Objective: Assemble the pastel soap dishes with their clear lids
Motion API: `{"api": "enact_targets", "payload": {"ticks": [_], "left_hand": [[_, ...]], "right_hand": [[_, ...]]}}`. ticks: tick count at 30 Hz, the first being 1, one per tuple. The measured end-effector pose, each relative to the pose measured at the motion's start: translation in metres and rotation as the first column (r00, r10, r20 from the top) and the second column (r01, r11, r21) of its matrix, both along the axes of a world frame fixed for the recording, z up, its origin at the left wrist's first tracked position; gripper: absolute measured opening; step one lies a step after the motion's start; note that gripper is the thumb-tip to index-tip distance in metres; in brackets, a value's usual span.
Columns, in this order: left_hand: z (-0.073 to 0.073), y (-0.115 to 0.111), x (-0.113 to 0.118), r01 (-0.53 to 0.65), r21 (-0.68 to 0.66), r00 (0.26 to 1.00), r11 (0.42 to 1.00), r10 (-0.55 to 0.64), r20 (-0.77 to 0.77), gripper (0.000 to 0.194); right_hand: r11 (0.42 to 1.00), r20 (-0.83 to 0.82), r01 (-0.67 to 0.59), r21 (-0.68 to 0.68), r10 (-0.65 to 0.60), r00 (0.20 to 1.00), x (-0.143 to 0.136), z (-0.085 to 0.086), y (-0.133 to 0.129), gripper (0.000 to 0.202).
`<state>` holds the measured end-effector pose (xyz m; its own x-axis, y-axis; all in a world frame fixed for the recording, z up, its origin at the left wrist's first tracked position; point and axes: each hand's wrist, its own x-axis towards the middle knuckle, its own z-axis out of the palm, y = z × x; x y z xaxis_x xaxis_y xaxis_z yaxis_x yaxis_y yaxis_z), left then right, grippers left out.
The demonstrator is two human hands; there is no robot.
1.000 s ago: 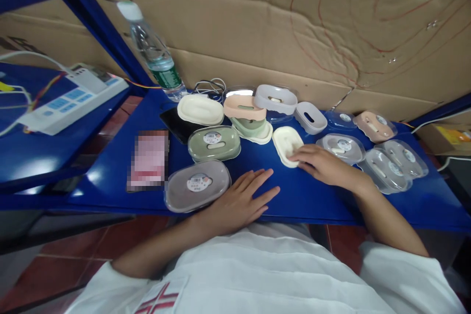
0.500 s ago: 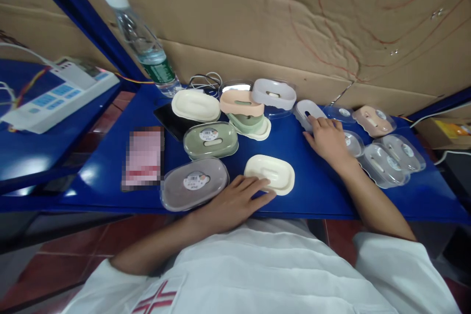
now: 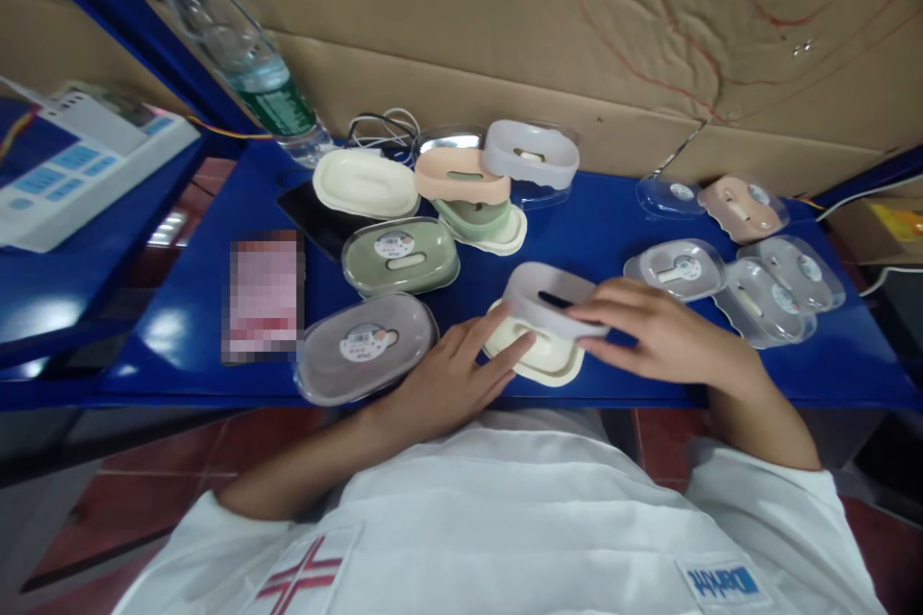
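Near the front edge of the glossy blue bench (image 3: 602, 221), left hand (image 3: 458, 370) open, fingers spread at the left end of a smooth oval tray (image 3: 552, 360), cream and shallow; right hand (image 3: 641, 332) gripping the right end of a matte, rounded shell (image 3: 552, 312), pale lilac, dark-slotted, above the tray's far side, contact unclear. Behind the back edge, creased cardboard (image 3: 433, 10).

Matt lavender plastic tray (image 3: 542, 313), smooth cream plastic base (image 3: 549, 361), glossy blue tabletop (image 3: 587, 221), creased cardboard (image 3: 447, 29)

Cardbd wall (image 3: 433, 38) bhnd blue tbl (image 3: 598, 221), red-tile flr (image 3: 162, 456).
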<state>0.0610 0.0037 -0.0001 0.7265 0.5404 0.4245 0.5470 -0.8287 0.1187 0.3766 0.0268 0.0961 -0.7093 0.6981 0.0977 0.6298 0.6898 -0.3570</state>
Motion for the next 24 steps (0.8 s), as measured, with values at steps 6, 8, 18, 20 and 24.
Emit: {"api": "enact_targets", "payload": {"ticks": [6, 8, 18, 20, 24], "left_hand": [[0.003, 0.002, 0.0, 0.064, -0.014, 0.997, 0.998, -0.063, 0.043, 0.052], [0.003, 0.003, 0.0, 0.101, -0.063, 0.995, 0.993, -0.099, 0.024, 0.047], [0.005, 0.005, -0.003, 0.123, -0.097, 0.991, 0.988, -0.127, -0.039, 0.044], [0.005, 0.005, -0.002, 0.122, -0.086, 0.991, 0.989, -0.126, -0.046, 0.042], [0.005, 0.004, -0.002, 0.128, -0.059, 0.99, 0.99, -0.131, -0.043, 0.039]], "right_hand": [[0.977, 0.158, -0.195, 0.086, 0.18, 0.971, -0.024, -0.012, -0.025, 0.032], [0.968, 0.214, -0.228, 0.101, 0.203, 0.956, -0.03, -0.018, -0.029, 0.034], [0.958, 0.289, -0.239, 0.157, 0.187, 0.939, -0.043, -0.037, -0.027, 0.034], [0.962, 0.201, -0.244, 0.119, 0.217, 0.955, -0.039, -0.038, -0.018, 0.033], [0.976, -0.202, -0.219, -0.022, 0.21, 0.957, -0.025, -0.035, 0.007, 0.033]]}}
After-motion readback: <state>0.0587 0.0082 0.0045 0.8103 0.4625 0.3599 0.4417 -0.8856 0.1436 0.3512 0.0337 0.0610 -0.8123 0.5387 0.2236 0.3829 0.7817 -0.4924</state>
